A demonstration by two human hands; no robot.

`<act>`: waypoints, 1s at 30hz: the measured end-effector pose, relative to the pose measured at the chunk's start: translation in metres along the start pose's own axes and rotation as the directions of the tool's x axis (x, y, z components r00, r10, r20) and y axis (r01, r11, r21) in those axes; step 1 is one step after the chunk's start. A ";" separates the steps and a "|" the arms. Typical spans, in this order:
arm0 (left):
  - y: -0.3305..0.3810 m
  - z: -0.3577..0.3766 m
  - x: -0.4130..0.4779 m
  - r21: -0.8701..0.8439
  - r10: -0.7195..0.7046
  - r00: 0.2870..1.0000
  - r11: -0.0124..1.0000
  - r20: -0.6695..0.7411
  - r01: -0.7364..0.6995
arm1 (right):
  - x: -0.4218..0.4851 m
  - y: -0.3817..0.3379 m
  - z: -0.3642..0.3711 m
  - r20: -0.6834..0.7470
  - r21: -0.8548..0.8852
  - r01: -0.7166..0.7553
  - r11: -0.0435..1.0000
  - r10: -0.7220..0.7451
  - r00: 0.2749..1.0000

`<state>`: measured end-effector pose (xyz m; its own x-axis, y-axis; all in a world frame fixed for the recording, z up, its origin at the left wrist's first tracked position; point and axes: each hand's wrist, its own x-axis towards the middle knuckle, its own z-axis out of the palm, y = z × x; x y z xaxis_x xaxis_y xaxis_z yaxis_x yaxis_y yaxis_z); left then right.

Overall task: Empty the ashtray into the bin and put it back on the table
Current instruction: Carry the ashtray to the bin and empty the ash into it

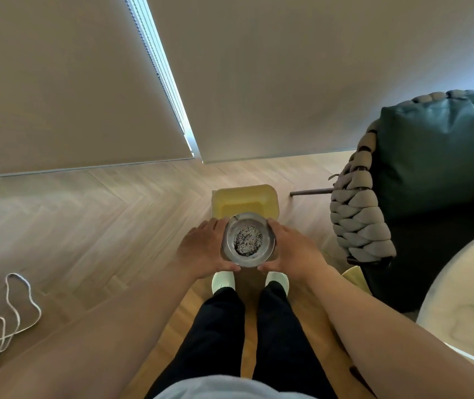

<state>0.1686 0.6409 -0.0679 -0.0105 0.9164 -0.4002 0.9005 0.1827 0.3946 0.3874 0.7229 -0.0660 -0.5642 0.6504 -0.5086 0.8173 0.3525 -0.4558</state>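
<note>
A round glass ashtray [247,240] with a heap of grey ash in its middle is held level in front of me. My left hand [202,249] grips its left side and my right hand [290,249] grips its right side. Just beyond and below the ashtray stands a yellow bin [244,200] on the wooden floor, its near edge hidden behind the ashtray. A pale marble table [466,298] shows at the right edge.
A woven grey chair [356,214] with a dark green cushion [437,156] stands to the right, close to the bin. A white cord [14,312] lies looped on the floor at the left. Window blinds hang ahead. My feet stand just behind the bin.
</note>
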 end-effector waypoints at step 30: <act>-0.094 0.175 0.218 -0.030 -0.037 0.995 0.999 -0.089 0.035 | 0.250 0.150 0.104 0.010 0.653 -0.217 0.725 0.278 0.961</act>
<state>0.1577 0.7612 -0.3365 -0.0824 0.9370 -0.3395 0.8859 0.2249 0.4056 0.3573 0.8685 -0.3372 -0.3161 0.7157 -0.6228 0.6386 -0.3249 -0.6976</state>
